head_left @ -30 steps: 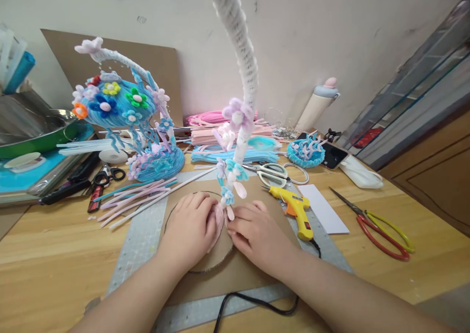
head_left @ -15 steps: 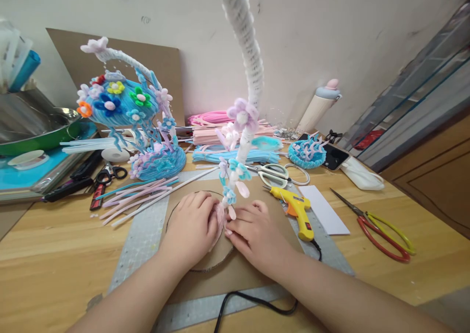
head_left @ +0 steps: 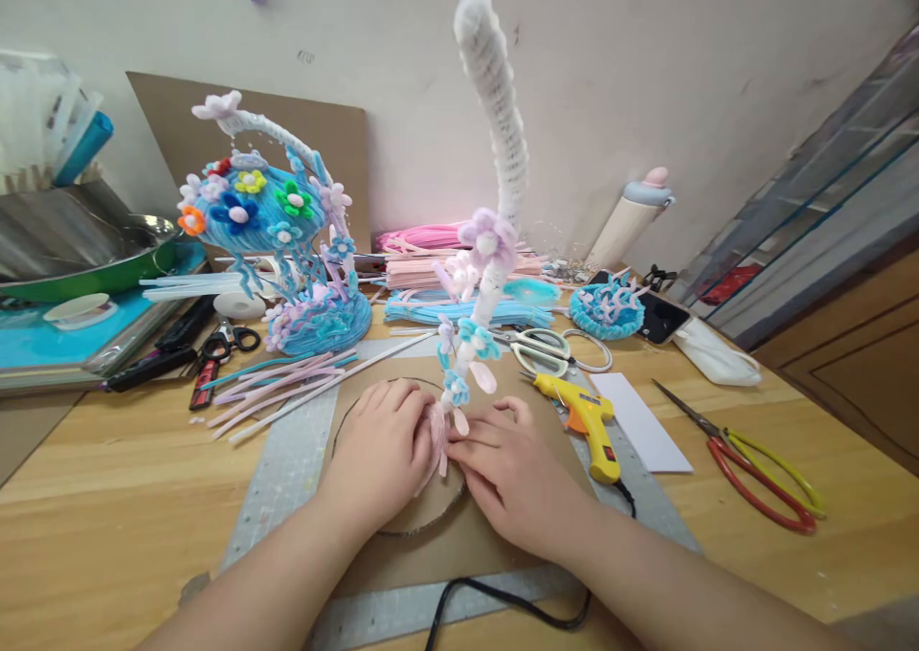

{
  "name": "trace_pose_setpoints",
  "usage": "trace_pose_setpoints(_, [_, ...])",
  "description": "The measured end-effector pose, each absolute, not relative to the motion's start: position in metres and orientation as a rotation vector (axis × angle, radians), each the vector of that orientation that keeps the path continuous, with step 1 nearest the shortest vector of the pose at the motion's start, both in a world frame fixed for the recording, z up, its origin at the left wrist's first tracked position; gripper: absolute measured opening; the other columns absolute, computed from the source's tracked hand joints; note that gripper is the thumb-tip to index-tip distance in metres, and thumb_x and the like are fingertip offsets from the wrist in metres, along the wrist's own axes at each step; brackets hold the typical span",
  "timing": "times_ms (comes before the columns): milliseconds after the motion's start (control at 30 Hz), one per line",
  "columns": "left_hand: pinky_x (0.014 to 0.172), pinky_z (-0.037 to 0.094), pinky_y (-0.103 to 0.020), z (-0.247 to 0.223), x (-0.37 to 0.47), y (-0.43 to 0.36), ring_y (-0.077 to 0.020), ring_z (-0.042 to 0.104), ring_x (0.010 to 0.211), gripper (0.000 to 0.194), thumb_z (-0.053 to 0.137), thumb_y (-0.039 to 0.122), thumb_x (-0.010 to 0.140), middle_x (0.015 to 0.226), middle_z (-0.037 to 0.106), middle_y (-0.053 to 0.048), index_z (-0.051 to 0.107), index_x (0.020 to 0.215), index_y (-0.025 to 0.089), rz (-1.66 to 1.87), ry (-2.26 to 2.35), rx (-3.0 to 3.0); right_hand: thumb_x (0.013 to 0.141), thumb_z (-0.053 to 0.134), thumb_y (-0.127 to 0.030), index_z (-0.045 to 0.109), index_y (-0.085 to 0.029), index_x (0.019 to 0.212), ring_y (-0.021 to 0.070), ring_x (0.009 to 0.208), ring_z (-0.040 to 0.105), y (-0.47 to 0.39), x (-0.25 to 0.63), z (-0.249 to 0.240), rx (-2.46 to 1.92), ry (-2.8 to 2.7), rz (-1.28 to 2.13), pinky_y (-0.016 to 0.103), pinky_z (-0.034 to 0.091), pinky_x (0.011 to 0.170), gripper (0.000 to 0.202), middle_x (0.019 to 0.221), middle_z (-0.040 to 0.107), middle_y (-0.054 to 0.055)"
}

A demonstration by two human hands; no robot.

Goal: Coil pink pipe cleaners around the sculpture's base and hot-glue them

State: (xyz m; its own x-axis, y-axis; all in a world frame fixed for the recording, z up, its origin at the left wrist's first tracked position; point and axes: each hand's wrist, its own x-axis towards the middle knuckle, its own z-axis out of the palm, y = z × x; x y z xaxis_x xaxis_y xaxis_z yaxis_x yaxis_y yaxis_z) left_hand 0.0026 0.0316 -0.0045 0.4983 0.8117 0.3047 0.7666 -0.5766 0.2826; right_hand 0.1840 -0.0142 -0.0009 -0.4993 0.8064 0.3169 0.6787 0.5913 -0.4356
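In front of me stands a tall white stem (head_left: 506,144) wound from pipe cleaners, curved at its top. A lilac flower (head_left: 488,239) and small blue flowers (head_left: 457,388) sit along it. At its foot is a pink pipe-cleaner base (head_left: 435,431), resting on a round cardboard disc (head_left: 423,517). My left hand (head_left: 380,445) is closed around the left side of the pink base. My right hand (head_left: 513,469) has its fingers bent and pressed against the base's right side, by a short pink end; the fingertips are partly hidden.
A yellow glue gun (head_left: 585,421) lies right of my hands, with red-and-yellow-handled scissors (head_left: 761,479) beyond. Behind are pale-handled scissors (head_left: 538,349) and bundles of pipe cleaners (head_left: 459,306). A flowered blue pipe-cleaner lamp shape (head_left: 269,215) stands left. A black cord (head_left: 503,594) runs in front.
The view has shifted, so everything sits slightly further right and lower. A short pink end now shows below the base between my hands. Both hands stay at the stem's foot.
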Motion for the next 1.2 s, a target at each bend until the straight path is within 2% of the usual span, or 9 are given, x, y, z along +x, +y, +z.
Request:
trace_pose_setpoints(267, [0.088,0.042,-0.042,-0.0036,0.0019,0.0297,-0.0251,0.054,0.098,0.025,0.046,0.016,0.086,0.101,0.061,-0.007,0.06,0.105,0.02,0.587,1.411,2.617,0.082,0.052,-0.004,0.062,-0.032,0.118,0.0172,0.109,0.055,-0.0119,0.1908,0.0,-1.107,-2.393,0.298,0.043,0.021,0.102,0.047,0.115,0.069,0.0])
trace_pose_setpoints(700, [0.091,0.039,-0.041,-0.0031,0.0031,0.0296,-0.0231,0.054,0.099,0.027,0.048,0.014,0.083,0.104,0.062,-0.004,0.058,0.106,0.024,0.616,1.407,2.637,0.081,0.045,-0.001,0.059,-0.033,0.122,0.0192,0.114,0.052,-0.0129,0.1907,0.0,-1.143,-2.419,0.384,0.051,0.016,0.106,0.053,0.118,0.066,0.002])
trace_pose_setpoints(833, [0.091,0.038,-0.041,-0.0028,0.0032,0.0294,-0.0229,0.055,0.099,0.025,0.047,0.015,0.083,0.102,0.062,-0.003,0.058,0.103,0.025,0.602,1.401,2.645,0.078,0.05,-0.004,0.065,-0.035,0.115,0.0234,0.119,0.047,-0.013,0.1912,-0.0017,-1.249,-2.387,0.329,0.056,0.018,0.106,0.051,0.123,0.06,0.006])
trace_pose_setpoints(933, [0.092,0.038,-0.042,-0.0031,0.0039,0.0295,-0.0238,0.054,0.099,0.025,0.047,0.015,0.083,0.102,0.061,-0.003,0.057,0.104,0.024,0.586,1.421,2.638,0.076,0.052,-0.005,0.068,-0.037,0.11,0.0255,0.127,0.04,-0.0109,0.1915,-0.0021,-1.291,-2.363,0.352,0.06,0.013,0.108,0.05,0.128,0.055,0.006])
trace_pose_setpoints(1200, [0.094,0.037,-0.044,-0.0009,0.0032,0.0298,-0.0243,0.053,0.099,0.026,0.044,0.014,0.086,0.102,0.06,-0.003,0.056,0.107,0.025,0.542,1.41,2.642,0.076,0.047,-0.001,0.069,-0.037,0.106,0.0251,0.129,0.041,-0.0063,0.1915,0.0019,-1.303,-2.362,0.541,0.065,0.004,0.11,0.051,0.126,0.06,-0.001])
